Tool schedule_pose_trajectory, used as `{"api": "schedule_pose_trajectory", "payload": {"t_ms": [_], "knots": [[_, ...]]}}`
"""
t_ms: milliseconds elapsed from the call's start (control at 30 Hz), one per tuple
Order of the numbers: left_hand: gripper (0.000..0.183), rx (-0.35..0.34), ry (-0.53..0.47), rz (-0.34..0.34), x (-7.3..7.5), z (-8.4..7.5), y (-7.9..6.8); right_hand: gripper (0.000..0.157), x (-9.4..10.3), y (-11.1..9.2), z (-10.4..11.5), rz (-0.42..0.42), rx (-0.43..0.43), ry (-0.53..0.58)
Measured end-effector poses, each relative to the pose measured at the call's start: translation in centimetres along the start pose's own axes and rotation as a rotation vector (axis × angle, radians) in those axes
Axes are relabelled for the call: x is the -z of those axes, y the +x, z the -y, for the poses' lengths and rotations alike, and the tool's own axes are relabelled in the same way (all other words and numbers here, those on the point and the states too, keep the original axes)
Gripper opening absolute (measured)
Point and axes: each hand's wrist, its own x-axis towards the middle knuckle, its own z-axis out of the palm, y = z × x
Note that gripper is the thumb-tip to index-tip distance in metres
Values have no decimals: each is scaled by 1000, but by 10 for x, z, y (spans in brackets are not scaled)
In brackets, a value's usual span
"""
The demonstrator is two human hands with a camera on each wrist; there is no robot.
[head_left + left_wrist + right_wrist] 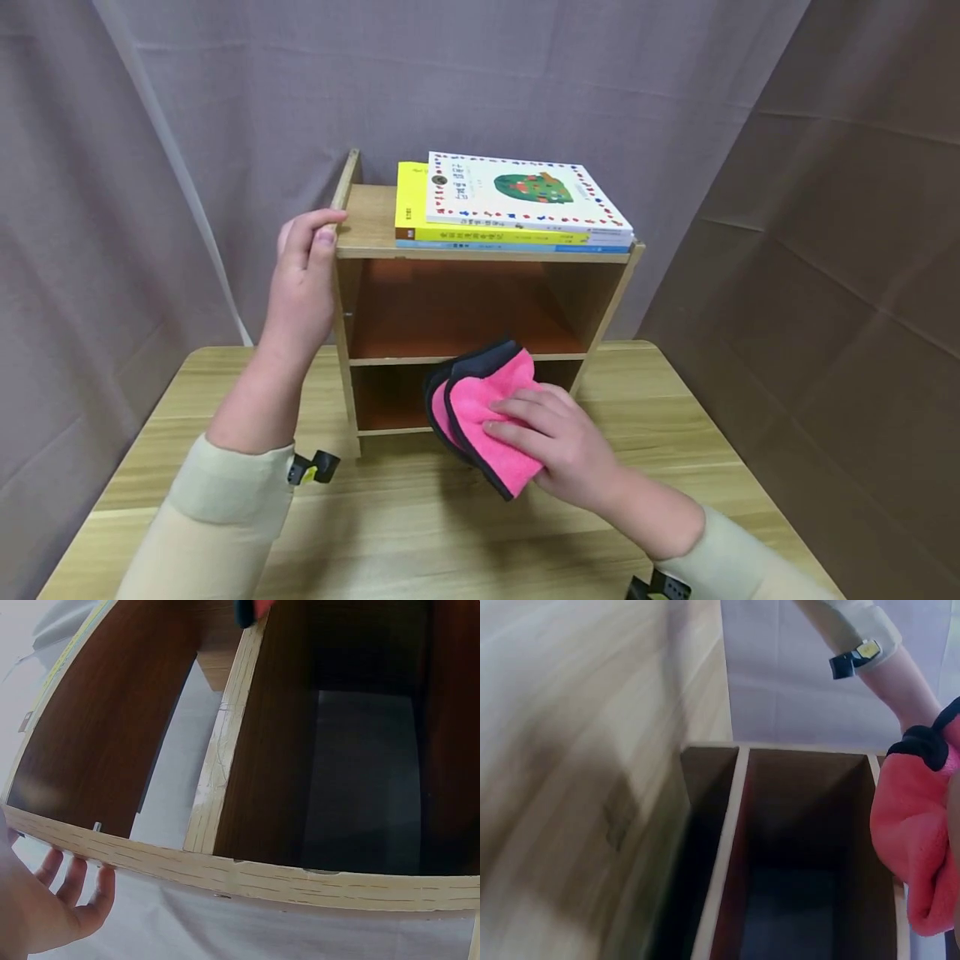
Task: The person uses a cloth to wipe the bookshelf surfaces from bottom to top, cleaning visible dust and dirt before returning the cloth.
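Observation:
A small wooden shelf unit (pixel 365 218) stands on the table, with two open compartments facing me. My left hand (pixel 300 275) grips the top of its left side panel (pixel 247 879), and in the left wrist view the fingertips lie along the panel's outer face. A folded pink cloth (pixel 480 404) with dark edging is held by my right hand (pixel 558 442), in front of the lower compartment. In the right wrist view the cloth (pixel 907 832) bulges at the right edge; most of that hand is out of sight there.
On the unit's top lie several stacked books: a white one (pixel 517 190) with a green picture uppermost, a yellow one (pixel 411 196) beneath, and a blue spine at the bottom. The wood-grain table (pixel 420 533) extends around the unit. Grey curtains (pixel 480 75) hang behind and beside it.

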Motion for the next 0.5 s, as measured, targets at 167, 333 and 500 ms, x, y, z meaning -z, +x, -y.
{"api": "schedule_pose_trajectory", "payload": {"t_ms": [167, 333, 500], "knots": [[39, -9, 1, -9, -1, 0, 1, 28, 11, 6, -12, 10, -29, -45], [38, -18, 4, -11, -1, 1, 1, 29, 23, 10, -27, 51, -100, -107], [37, -21, -1, -12, -2, 1, 1, 31, 35, 11, -42, 83, -164, -195]]}}
